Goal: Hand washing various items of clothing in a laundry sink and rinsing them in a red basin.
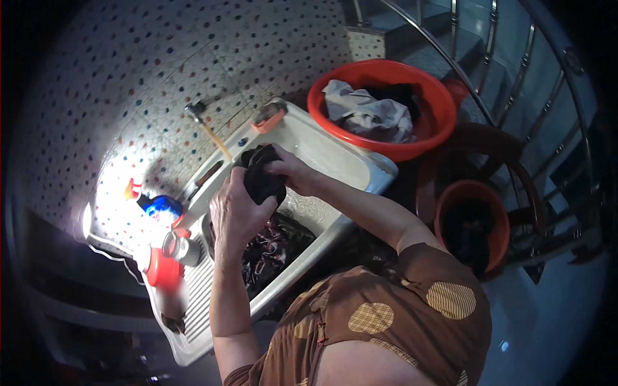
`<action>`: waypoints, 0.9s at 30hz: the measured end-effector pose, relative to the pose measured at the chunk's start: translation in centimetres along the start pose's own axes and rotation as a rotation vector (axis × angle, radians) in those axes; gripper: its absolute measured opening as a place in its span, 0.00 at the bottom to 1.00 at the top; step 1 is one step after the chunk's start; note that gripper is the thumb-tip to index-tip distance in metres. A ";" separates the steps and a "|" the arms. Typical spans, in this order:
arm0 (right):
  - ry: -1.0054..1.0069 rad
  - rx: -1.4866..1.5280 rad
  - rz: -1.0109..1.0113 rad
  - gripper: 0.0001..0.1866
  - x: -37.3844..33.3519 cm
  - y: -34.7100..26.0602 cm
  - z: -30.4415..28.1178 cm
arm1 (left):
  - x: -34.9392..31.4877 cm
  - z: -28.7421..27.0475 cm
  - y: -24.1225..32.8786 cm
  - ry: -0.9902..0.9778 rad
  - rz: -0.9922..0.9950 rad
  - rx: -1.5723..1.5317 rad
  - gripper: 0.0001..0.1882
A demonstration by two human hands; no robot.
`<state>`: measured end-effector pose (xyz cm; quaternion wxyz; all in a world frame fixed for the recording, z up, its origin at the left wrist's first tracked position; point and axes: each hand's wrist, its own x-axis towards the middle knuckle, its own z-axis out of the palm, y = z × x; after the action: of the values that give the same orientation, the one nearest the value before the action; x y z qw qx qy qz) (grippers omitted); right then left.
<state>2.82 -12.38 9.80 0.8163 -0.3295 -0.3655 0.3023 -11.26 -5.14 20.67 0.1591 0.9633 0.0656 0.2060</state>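
A bunched black cloth (pixel 262 183) is held up over the white laundry sink (pixel 335 138) between my two hands. My left hand (pixel 235 207) is closed round its near left side. On the upper right side, the fingers of my right hand (pixel 295 170) grip the same cloth. Beneath them, a dark patterned garment (pixel 280 248) lies wet in the basin, partly hidden by my left hand and forearm. Some water shows on the basin floor beside it. Left of the basin is the sink's ridged washboard (pixel 201 302).
A tap with a tan hose (pixel 215 138) and a pink soap dish (pixel 269 120) line the back. At left are a glass jar (pixel 181 248), red container (pixel 161 269) and blue bottle (pixel 164 209). Right stand a red tub (pixel 386 153) of clothes, an orange bucket (pixel 496 241) and metal railings (pixel 496 64).
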 end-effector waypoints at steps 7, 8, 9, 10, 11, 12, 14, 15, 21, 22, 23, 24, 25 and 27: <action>0.167 0.189 -0.429 0.30 -6.5 -7.5 -3.2 | -0.4 0.3 5.6 -0.081 0.375 -0.663 0.40; 0.171 0.158 -0.465 0.29 -8.1 -9.1 -4.3 | 0.0 0.8 5.2 -0.125 0.413 -0.969 0.42; 0.149 0.093 -0.507 0.27 -10.2 -10.7 -5.2 | 0.6 0.8 4.3 -0.044 0.495 -0.717 0.40; 0.127 0.025 -0.544 0.25 -12.6 -12.9 -5.2 | 0.8 1.0 3.4 0.105 0.502 -0.473 0.38; 0.293 -0.026 -0.567 0.24 -15.4 -14.8 -5.1 | 0.8 1.5 2.5 0.184 0.451 -0.369 0.34; 0.452 -0.069 -0.582 0.23 -18.1 -16.2 -5.2 | 0.7 1.9 0.6 0.156 0.381 -0.345 0.29; 0.708 -0.278 -0.661 0.24 -23.2 -18.8 -6.0 | 0.3 3.1 -5.6 -0.048 0.118 -0.672 0.21; 0.765 -0.405 -0.698 0.26 -25.8 -20.1 -6.7 | -0.4 3.5 -8.2 -0.081 -0.023 -0.723 0.18; 1.014 -1.039 -0.581 0.28 -40.9 -27.1 -7.8 | -2.5 4.7 -14.1 -0.095 -0.314 -0.743 0.15; 1.162 -1.204 -0.445 0.28 -41.7 -27.6 -6.9 | -2.7 4.6 -14.4 -0.084 -0.340 -0.764 0.15; 1.303 -1.365 -0.296 0.27 -42.3 -28.0 -6.4 | -2.9 4.6 -15.0 -0.067 -0.325 -0.752 0.15; 1.306 -1.370 -0.284 0.27 -42.9 -27.9 -6.5 | -3.1 4.7 -15.9 -0.076 -0.331 -0.755 0.15; 1.309 -1.541 -0.185 0.26 -43.7 -27.6 -6.8 | -3.1 4.8 -16.8 -0.073 -0.348 -0.793 0.15; 1.298 -1.799 0.043 0.26 -44.2 -26.3 -8.1 | -3.1 4.9 -17.4 -0.061 -0.394 -0.796 0.15</action>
<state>-8.36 -63.18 8.05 0.3105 -0.9041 0.0513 -0.2890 -13.11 9.29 9.39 0.5558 0.8017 0.1585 0.1527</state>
